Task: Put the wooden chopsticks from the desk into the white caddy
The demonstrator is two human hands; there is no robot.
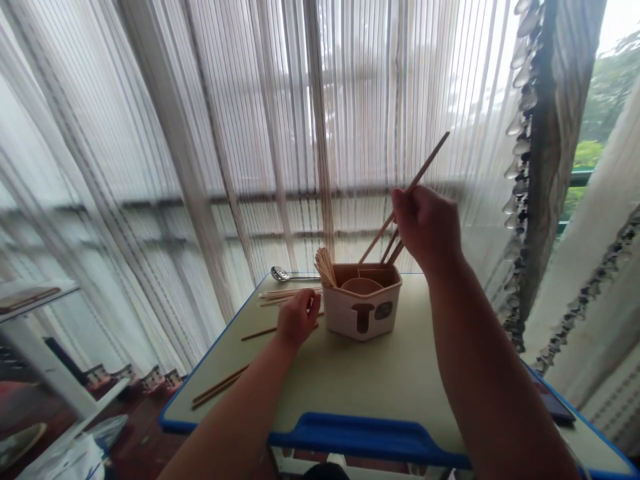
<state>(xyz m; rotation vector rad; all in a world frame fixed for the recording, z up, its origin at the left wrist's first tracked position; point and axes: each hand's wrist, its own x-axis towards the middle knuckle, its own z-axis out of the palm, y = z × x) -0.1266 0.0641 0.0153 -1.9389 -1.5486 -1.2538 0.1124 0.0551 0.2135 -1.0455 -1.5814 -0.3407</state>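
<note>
My right hand [430,223] is raised above the right back corner of a holder, its fingers closed round a wooden chopstick [431,160]. The chopstick slants up to the right, its lower part towards the holder. The pale utensil holder [340,319] has several compartments and a dark T-shaped cutout in front. More chopsticks [389,247] stand in its back right part, and a bundle of thin light sticks [325,265] stands at its left. Just left of the holder, my left hand [299,317] is low with curled fingers, over chopsticks [257,333] on the table; what it grips is hidden.
A metal slotted spoon [280,273] and several light sticks [280,295] lie at the back left of the blue-edged table [360,387]. Two chopsticks [220,387] lie at the front left. A dark flat object [553,400] is at the right edge. Curtains [250,133] hang behind.
</note>
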